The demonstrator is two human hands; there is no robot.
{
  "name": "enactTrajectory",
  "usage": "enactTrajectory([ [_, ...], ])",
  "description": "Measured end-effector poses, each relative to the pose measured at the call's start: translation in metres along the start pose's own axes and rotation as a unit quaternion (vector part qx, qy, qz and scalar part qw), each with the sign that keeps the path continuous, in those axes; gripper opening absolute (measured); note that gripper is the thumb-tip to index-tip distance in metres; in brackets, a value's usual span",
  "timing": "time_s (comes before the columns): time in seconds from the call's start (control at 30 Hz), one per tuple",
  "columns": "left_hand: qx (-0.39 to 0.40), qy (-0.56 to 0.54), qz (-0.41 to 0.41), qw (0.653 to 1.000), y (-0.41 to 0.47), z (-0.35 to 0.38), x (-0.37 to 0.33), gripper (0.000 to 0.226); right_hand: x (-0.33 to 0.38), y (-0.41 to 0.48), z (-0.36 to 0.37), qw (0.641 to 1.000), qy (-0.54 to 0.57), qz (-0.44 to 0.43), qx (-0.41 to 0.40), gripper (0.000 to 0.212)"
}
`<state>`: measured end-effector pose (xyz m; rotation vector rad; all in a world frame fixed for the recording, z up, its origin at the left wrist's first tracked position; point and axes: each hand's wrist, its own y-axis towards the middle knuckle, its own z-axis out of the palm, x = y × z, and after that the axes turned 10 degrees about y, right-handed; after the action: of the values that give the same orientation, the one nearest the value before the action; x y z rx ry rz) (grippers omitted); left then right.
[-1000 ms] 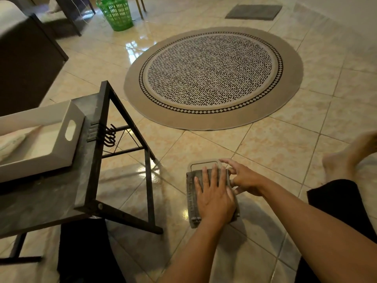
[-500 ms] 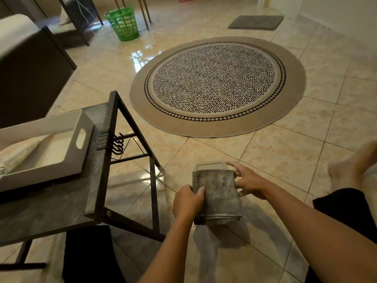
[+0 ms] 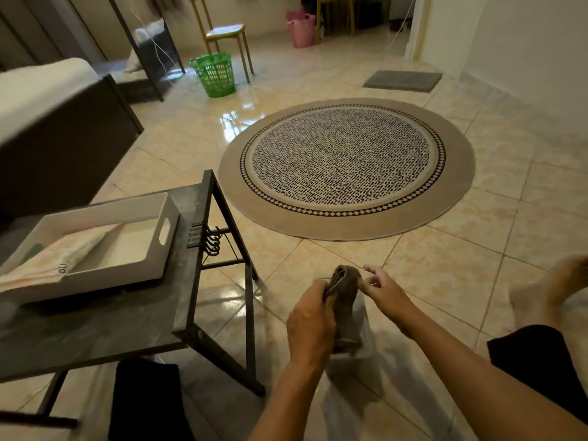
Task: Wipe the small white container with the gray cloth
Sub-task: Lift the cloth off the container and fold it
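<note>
My left hand [image 3: 313,319] is closed around a folded gray cloth [image 3: 348,300] and holds it upright on its edge, low over the floor. The small white container [image 3: 366,332] shows only as a pale blurred shape behind and to the right of the cloth, which hides most of it. My right hand [image 3: 383,289] is just right of the cloth's top, with its fingers spread and nothing between them. Its fingertips nearly touch the cloth.
A low dark folding table [image 3: 133,319] stands to the left. It carries a white tray [image 3: 165,249] with a pale cloth [image 3: 63,256] inside. A round patterned rug [image 3: 346,167] lies ahead. My bare foot [image 3: 547,291] is at the right. A green basket [image 3: 214,74] and a stool [image 3: 227,33] are far back.
The cloth lay flat on the container under my left palm. My left hand has since gripped it and turned it up on edge. My right hand has let go of the container's side. The view tilted up.
</note>
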<state>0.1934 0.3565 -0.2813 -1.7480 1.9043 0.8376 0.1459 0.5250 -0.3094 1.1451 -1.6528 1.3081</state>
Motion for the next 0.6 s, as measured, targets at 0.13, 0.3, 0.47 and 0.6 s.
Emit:
enactTrajectory([
  [0.13,-0.051,-0.076,0.034,0.995,0.005,-0.041,-0.025,0.013,0.031,-0.015,0.010,0.986,0.147,0.023,0.076,0.083],
  [0.3,-0.096,-0.150,0.039,0.983,0.012,-0.106,-0.040,0.010,0.091,-0.036,0.029,0.956,0.253,0.001,0.147,0.049],
  [0.47,-0.159,-0.123,0.034,0.979,0.023,-0.178,-0.022,0.004,0.164,-0.056,0.056,0.936,0.275,-0.114,0.188,0.061],
  [0.6,-0.200,-0.066,0.003,0.978,0.034,-0.230,0.002,0.004,0.211,-0.065,0.088,0.943,0.174,-0.208,0.192,0.079],
])
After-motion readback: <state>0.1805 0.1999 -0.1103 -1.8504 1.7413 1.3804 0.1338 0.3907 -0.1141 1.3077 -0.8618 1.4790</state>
